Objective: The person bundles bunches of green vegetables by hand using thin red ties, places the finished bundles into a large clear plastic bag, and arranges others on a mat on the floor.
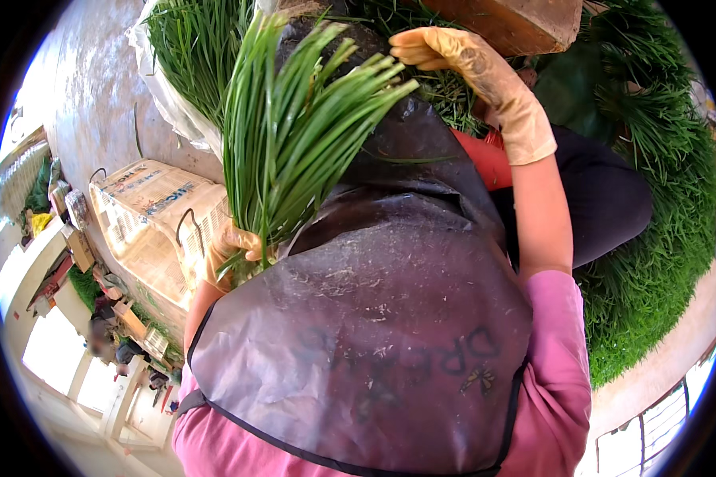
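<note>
My left hand (237, 245), in a pale yellow glove, is closed round the lower end of a bunch of garlic chives (294, 135). The long flat green leaves fan up and to the right over my dark apron (374, 278), their tips evenly cut. My right hand (441, 52), in a stained glove of the same colour, is raised just beyond the tips at the upper right. Its fingers are stretched out, close together, and hold nothing. A gap shows between them and the leaves.
More long green leaves (195, 67) lie on white sheeting at the upper left. A cream plastic crate (163, 211) stands on the floor to my left. A wooden block (509, 24) is at the top. Heaped greens (652, 238) run along my right side. Farther left are boxes and people.
</note>
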`<state>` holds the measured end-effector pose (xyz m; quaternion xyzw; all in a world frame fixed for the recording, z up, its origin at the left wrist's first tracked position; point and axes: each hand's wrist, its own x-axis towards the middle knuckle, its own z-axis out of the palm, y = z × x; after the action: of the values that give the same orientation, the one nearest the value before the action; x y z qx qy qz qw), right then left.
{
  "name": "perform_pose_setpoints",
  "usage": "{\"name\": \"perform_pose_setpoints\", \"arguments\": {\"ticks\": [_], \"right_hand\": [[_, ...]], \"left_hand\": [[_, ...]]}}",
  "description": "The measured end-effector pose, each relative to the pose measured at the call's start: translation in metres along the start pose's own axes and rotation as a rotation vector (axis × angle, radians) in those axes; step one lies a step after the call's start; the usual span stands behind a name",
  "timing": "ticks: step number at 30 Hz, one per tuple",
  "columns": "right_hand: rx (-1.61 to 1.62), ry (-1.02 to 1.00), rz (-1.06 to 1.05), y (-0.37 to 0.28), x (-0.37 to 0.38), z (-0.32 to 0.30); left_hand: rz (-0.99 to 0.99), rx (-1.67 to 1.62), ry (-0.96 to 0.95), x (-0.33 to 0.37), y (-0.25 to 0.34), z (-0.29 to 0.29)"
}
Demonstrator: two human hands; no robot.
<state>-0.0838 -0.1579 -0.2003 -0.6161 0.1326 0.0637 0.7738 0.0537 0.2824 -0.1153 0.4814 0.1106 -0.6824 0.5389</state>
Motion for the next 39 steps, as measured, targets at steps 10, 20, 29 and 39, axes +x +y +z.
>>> {"name": "perform_pose_setpoints", "arguments": {"ticks": [10, 20, 29, 39], "right_hand": [[0.142, 0.045, -0.229, 0.001, 0.025, 0.006], [-0.044, -0.338, -0.082, -0.025, 0.029, 0.059], [-1.095, 0.266, 0.185, 0.035, 0.029, -0.04], [0.161, -0.303, 0.077, -0.029, 0.031, 0.042]], "left_hand": [[-0.175, 0.184, -0.098, 0.007, 0.036, 0.003], [-0.221, 0.317, -0.158, 0.02, 0.039, -0.013], [-0.204, 0.137, -0.063, 0.009, 0.03, -0.005], [-0.104, 0.323, -0.118, 0.004, 0.046, 0.007]]}}
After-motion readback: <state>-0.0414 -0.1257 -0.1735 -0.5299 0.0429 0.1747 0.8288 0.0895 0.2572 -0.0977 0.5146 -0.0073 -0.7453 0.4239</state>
